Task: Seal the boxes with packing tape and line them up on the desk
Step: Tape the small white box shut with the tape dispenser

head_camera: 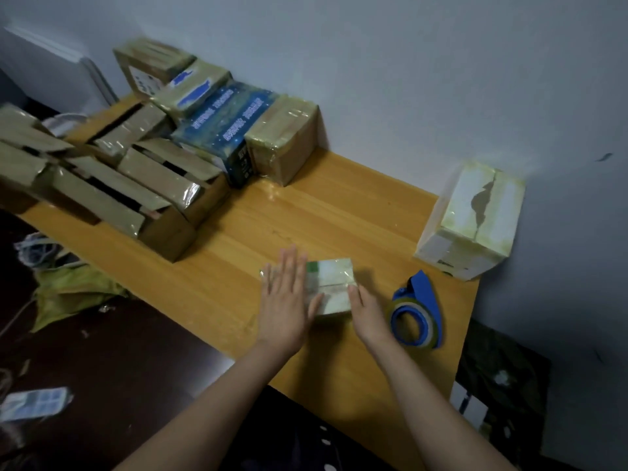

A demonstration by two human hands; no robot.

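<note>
A small white-and-green box (334, 283) wrapped in clear tape lies on the wooden desk (238, 239) near its front edge. My left hand (287, 300) lies flat on the box's left part, fingers straight. My right hand (367, 312) touches the box's right front corner, fingers fairly straight. A blue tape dispenser (419, 312) with a roll of clear tape lies just right of my right hand. A taped white box (472, 222) stands at the desk's right end by the wall.
Taped boxes, among them a dark blue one (226, 130) and a brown one (283, 141), line the wall at the back. Several brown boxes with open flaps (136, 185) crowd the desk's left part. Scraps and a yellow-green bag (68, 294) lie on the dark floor.
</note>
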